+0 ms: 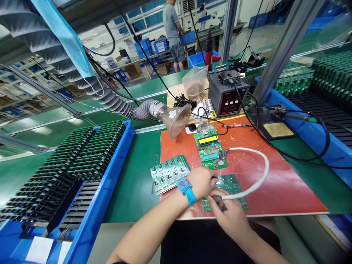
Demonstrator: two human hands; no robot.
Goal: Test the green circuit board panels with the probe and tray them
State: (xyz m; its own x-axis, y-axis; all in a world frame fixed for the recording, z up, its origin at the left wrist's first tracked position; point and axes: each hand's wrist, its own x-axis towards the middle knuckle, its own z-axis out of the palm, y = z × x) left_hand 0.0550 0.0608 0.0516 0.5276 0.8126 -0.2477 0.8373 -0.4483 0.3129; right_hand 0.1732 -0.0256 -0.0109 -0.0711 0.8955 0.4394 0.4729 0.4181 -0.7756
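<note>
My right hand [233,217] pinches the dark connector end [217,198] of a white-sleeved cable [266,165] over a green circuit board panel [233,185]. My left hand [200,181], with a blue strap on its wrist, bends over the panel's left side; its fingers are curled and partly hidden, and what they hold does not show. The cable loops up to a green programmer board [210,148] with a lit yellow display and a teal chip socket. Left of my left hand lies a stack of similar panels [169,175].
A fume extraction funnel [177,119] hangs over the red mat [286,190]. Blue bins of boards flank the bench, left [110,170] and right [337,145]. Behind stand a soldering station [228,97] and an iron in its holder [291,114]. A person [172,29] stands farther off.
</note>
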